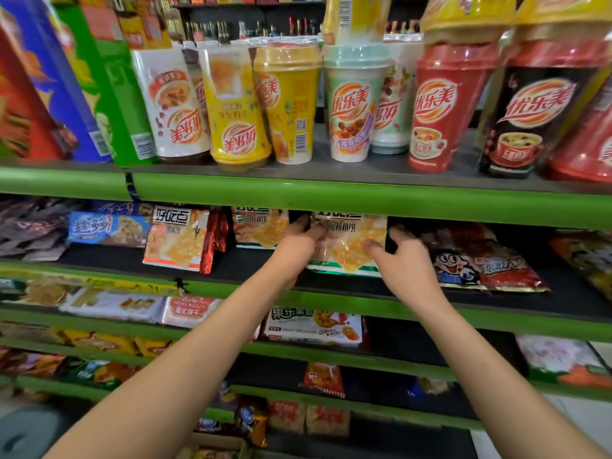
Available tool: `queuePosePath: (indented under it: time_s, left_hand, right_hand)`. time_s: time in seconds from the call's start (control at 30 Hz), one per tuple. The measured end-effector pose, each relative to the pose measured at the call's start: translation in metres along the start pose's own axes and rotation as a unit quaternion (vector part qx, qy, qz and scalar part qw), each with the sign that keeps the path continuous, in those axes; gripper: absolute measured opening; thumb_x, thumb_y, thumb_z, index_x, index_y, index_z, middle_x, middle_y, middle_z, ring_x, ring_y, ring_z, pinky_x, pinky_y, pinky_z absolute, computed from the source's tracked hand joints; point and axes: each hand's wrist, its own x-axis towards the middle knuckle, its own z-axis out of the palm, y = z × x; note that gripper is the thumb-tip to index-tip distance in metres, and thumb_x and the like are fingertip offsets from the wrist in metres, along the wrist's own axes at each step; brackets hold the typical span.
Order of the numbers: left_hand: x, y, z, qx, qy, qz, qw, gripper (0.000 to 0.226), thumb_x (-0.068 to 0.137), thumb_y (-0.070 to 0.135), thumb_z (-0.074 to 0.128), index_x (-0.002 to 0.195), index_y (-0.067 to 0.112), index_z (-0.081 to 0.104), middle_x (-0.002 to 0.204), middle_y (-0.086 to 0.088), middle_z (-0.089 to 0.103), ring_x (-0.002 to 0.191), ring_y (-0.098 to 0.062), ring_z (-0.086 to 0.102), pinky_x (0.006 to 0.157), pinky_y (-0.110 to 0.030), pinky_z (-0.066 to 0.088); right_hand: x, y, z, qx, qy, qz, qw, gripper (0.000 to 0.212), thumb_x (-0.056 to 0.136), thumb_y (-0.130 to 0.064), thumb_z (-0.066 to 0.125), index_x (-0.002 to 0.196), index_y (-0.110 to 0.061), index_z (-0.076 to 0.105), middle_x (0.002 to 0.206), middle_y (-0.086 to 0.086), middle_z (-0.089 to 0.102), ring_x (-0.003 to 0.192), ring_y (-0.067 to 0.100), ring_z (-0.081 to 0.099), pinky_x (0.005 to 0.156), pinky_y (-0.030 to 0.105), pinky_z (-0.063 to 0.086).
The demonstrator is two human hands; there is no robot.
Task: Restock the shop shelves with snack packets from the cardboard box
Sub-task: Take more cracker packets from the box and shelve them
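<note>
1. Your two hands reach onto the second shelf point(331, 286) from the top, under the green rail of the cup shelf point(331, 200).
2. Between them stands the biscuit packet point(347, 246), a clear-fronted pack with pale orange biscuits showing and a green strip along its near bottom edge. Its top edge is hidden behind the green rail above.
3. Your left hand point(298, 241) is at the packet's left edge, fingers point(303, 223) curled around the upper left corner; it is grasping the packet there.
4. Your right hand point(402, 253) is at the packet's right edge, thumb point(376, 248) pressed on the front face and the other fingers spread toward the right side. It touches the packet, but you cannot tell whether those fingers wrap behind it.
5. Just left of the packet, a matching biscuit packet point(261, 228) stands farther back, and further left a third pack of the same brand point(177, 240) leans beside a red foil pack point(215, 240).
6. Just right of your right hand lies a red cartoon-face snack bag point(480, 266), flat on the shelf.
7. On the cup shelf stand milk tea cups, among them a yellow cup point(235, 117) and a red cup point(447, 107).
</note>
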Motion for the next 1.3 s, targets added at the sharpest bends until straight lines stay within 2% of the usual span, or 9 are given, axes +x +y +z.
queuePosePath:
  time_s: [0.07, 0.17, 0.23, 0.33, 0.47, 0.53, 0.7, 1.0, 1.3]
  left_hand:
    - [-0.008, -0.004, -0.023, -0.023, -0.030, 0.003, 0.999, 0.029, 0.098, 0.015, 0.058, 0.126, 0.006, 0.053, 0.095, -0.004, 0.077, 0.081, -0.014, 0.073, 0.063, -0.025, 0.057]
    - [-0.013, -0.009, -0.050, 0.010, -0.029, 0.002, 1.000, 0.032, 0.095, 0.014, 0.064, 0.125, 0.010, 0.058, 0.114, -0.005, 0.072, 0.107, -0.022, 0.067, 0.094, -0.033, 0.051]
    - [-0.012, -0.013, -0.060, 0.017, -0.030, 0.004, 0.999, 0.040, 0.094, 0.016, 0.065, 0.132, 0.006, 0.055, 0.123, -0.005, 0.067, 0.115, -0.021, 0.063, 0.097, -0.028, 0.047]
    - [-0.011, -0.016, -0.068, -0.005, -0.028, -0.014, 1.000, 0.047, 0.095, 0.021, 0.065, 0.137, 0.006, 0.052, 0.131, 0.002, 0.061, 0.119, -0.014, 0.057, 0.094, -0.019, 0.036]
    - [-0.009, -0.018, -0.077, -0.078, -0.031, -0.043, 0.996, 0.013, 0.093, 0.018, 0.065, 0.106, 0.020, 0.069, 0.112, 0.005, 0.070, 0.121, -0.021, 0.057, 0.100, -0.032, 0.038]
    - [-0.009, -0.018, -0.081, -0.112, -0.031, -0.042, 0.992, 0.009, 0.093, 0.014, 0.064, 0.098, 0.018, 0.071, 0.104, 0.003, 0.073, 0.114, -0.022, 0.061, 0.103, -0.040, 0.043]
    - [-0.011, -0.016, -0.086, -0.140, -0.029, -0.015, 0.990, 0.012, 0.093, 0.007, 0.062, 0.086, 0.013, 0.069, 0.084, 0.006, 0.073, 0.089, -0.011, 0.065, 0.081, -0.032, 0.052]
    - [-0.008, -0.020, -0.087, -0.109, -0.009, -0.002, 0.994, 0.015, 0.096, 0.006, 0.059, 0.083, 0.013, 0.061, 0.095, 0.000, 0.059, 0.092, -0.013, 0.057, 0.079, -0.029, 0.053]
    - [-0.003, -0.009, -0.090, -0.001, 0.038, 0.011, 0.999, 0.019, 0.094, 0.005, 0.063, 0.081, 0.018, 0.059, 0.091, 0.004, 0.060, 0.087, -0.008, 0.052, 0.089, -0.027, 0.035]
  right_hand:
    - [-0.006, -0.003, 0.008, 0.002, -0.019, 0.002, 1.000, 0.067, 0.090, -0.040, 0.066, 0.143, -0.004, 0.046, 0.135, 0.015, 0.059, 0.111, 0.025, 0.062, 0.080, 0.019, 0.039]
    - [-0.009, -0.008, 0.025, 0.013, -0.031, 0.009, 0.999, 0.069, 0.090, -0.034, 0.068, 0.148, -0.009, 0.040, 0.105, 0.012, 0.067, 0.076, 0.025, 0.067, 0.054, 0.018, 0.043]
    - [-0.010, -0.010, 0.037, 0.030, -0.041, 0.016, 0.999, 0.067, 0.091, -0.031, 0.069, 0.147, -0.009, 0.041, 0.117, 0.012, 0.065, 0.093, 0.030, 0.066, 0.069, 0.028, 0.047]
    - [-0.010, -0.005, 0.051, 0.058, -0.051, 0.024, 0.997, 0.065, 0.090, -0.031, 0.070, 0.145, -0.011, 0.044, 0.142, 0.006, 0.053, 0.125, 0.022, 0.052, 0.093, 0.025, 0.037]
    - [-0.007, 0.005, 0.058, 0.190, -0.017, 0.071, 0.979, 0.015, 0.093, -0.032, 0.063, 0.107, -0.035, 0.067, 0.103, -0.026, 0.066, 0.098, 0.004, 0.061, 0.079, 0.026, 0.052]
    - [-0.004, 0.007, 0.058, 0.267, 0.017, 0.108, 0.958, 0.014, 0.096, -0.030, 0.058, 0.090, -0.038, 0.067, 0.094, -0.024, 0.065, 0.087, 0.004, 0.061, 0.065, 0.023, 0.054]
    - [-0.001, 0.014, 0.059, 0.243, 0.023, 0.095, 0.965, 0.010, 0.098, -0.026, 0.056, 0.103, -0.026, 0.064, 0.101, -0.007, 0.063, 0.070, 0.000, 0.063, 0.062, 0.024, 0.055]
    - [0.002, 0.016, 0.059, 0.254, 0.006, 0.087, 0.963, 0.008, 0.099, -0.026, 0.058, 0.102, -0.021, 0.062, 0.102, -0.007, 0.058, 0.056, 0.003, 0.068, 0.081, 0.053, 0.058]
    - [0.007, 0.017, 0.056, 0.250, 0.027, 0.079, 0.965, 0.015, 0.099, -0.017, 0.057, 0.091, -0.027, 0.063, 0.091, -0.006, 0.057, 0.055, -0.001, 0.065, 0.066, 0.030, 0.061]
